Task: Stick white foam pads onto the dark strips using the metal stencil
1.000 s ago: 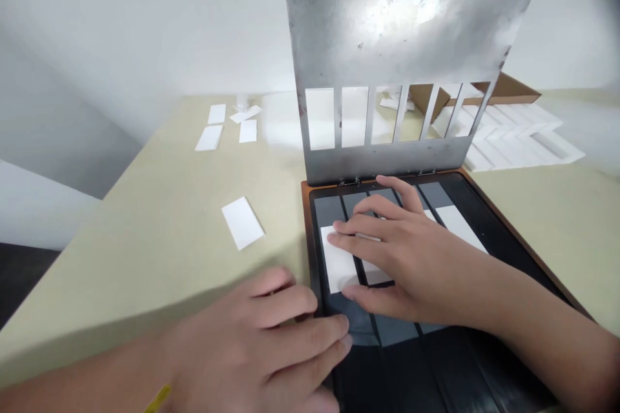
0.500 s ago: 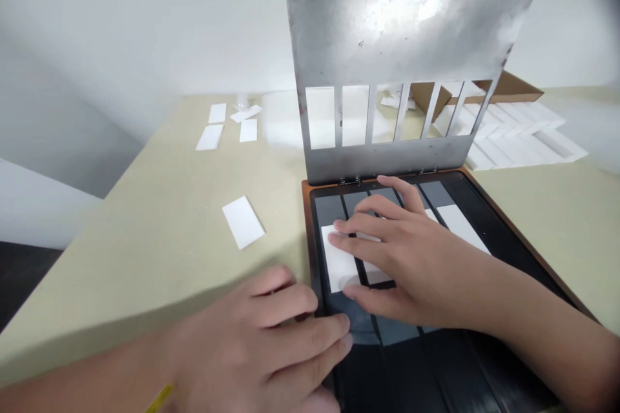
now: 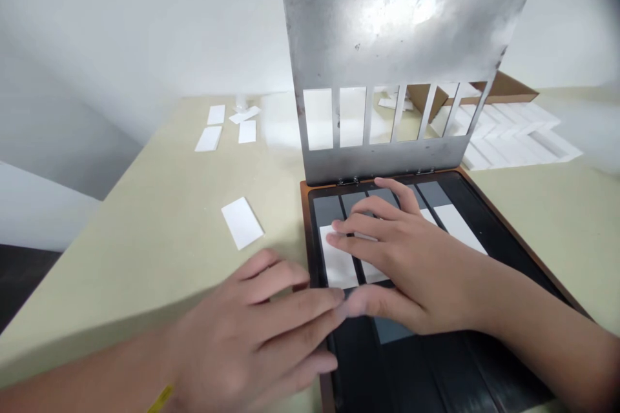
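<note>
My right hand [image 3: 402,245] lies spread over a row of white cards in a black tray, its fingertips on the leftmost card [image 3: 336,264]. Its thumb reaches down below that card. My left hand [image 3: 276,329] is at the tray's left edge, fingers stretched out, their tips by the right thumb near the card's lower edge. I see nothing clearly held in it. Grey strips [image 3: 394,330] show above and below the cards on the black tray [image 3: 411,381]. A metal plate [image 3: 402,32] with a row of rectangular windows stands upright, hinged at the tray's back.
One loose white card [image 3: 242,222] lies left of the tray on the table [image 3: 159,219]. Several more cards [image 3: 208,139] are farther back. Behind the plate at right are a cardboard box [image 3: 516,87] and stacks of white pieces [image 3: 523,142].
My left hand has moved up along the tray edge towards the right thumb. The grey patch below the leftmost card no longer shows. The right hand stays on the cards.
</note>
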`<state>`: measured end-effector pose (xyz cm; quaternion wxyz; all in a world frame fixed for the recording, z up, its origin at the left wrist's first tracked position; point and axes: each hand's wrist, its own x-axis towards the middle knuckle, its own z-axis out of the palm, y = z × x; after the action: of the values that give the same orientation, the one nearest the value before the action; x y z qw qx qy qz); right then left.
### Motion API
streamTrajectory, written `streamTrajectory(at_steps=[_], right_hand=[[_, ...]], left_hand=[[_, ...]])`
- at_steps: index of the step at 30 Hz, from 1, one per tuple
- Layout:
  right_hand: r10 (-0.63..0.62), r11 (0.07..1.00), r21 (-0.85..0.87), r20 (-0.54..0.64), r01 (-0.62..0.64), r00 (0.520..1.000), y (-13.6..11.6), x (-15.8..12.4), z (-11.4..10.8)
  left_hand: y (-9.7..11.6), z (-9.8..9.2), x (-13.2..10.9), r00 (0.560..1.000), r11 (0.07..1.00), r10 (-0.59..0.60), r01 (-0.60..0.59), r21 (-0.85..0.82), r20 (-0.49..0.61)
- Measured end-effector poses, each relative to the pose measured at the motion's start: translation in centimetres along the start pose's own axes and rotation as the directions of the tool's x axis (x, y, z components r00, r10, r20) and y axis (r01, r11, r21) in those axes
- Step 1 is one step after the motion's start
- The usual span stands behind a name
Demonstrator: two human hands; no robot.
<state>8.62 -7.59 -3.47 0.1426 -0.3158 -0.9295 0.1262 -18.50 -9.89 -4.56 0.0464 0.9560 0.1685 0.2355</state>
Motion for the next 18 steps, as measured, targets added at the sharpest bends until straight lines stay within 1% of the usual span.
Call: streamTrajectory(at_steps=[4, 8, 9, 11, 13, 15, 17, 18], right_hand=[[-0.013, 0.999, -0.034, -0.047, 0.011, 0.999, 0.2, -0.1, 0.7], [-0.005, 0.997, -0.079, -0.031, 0.003, 1.0, 0.3, 0.1, 1.1], [-0.003, 0.997, -0.076, -0.033, 0.001, 0.999, 0.3, 0.1, 1.1], [0.002, 0.998, -0.064, -0.043, -0.005, 0.999, 0.3, 0.2, 1.1], [0.011, 0.998, -0.055, -0.052, -0.014, 0.999, 0.2, 0.3, 1.0], [0.019, 0.999, -0.05, -0.06, -0.022, 0.998, 0.2, 0.4, 1.0], [0.026, 0.998, -0.048, -0.063, -0.029, 0.998, 0.2, 0.4, 1.1], [0.028, 0.998, -0.046, -0.064, -0.031, 0.998, 0.2, 0.4, 1.1]], left_hand=[[-0.5, 0.5, -0.5, 0.995, 0.993, -0.093, 0.089, -0.08, -0.047], [-0.7, 0.7, -0.7, 0.983, 0.98, -0.181, 0.182, -0.076, 0.013], [-0.7, 0.6, -0.7, 0.98, 0.977, -0.197, 0.197, -0.076, 0.013], [-0.6, 0.4, -0.8, 0.978, 0.976, -0.205, 0.202, -0.085, -0.028], [-0.4, 0.2, -0.9, 0.984, 0.984, -0.162, 0.156, -0.09, -0.07], [-0.1, 0.2, -0.9, 0.993, 0.995, -0.079, 0.073, -0.073, -0.087], [0.1, 0.5, -0.8, 0.999, 0.999, -0.012, 0.01, -0.038, -0.051], [0.1, 0.6, -0.7, 1.0, 1.0, 0.001, -0.001, -0.015, -0.018]])
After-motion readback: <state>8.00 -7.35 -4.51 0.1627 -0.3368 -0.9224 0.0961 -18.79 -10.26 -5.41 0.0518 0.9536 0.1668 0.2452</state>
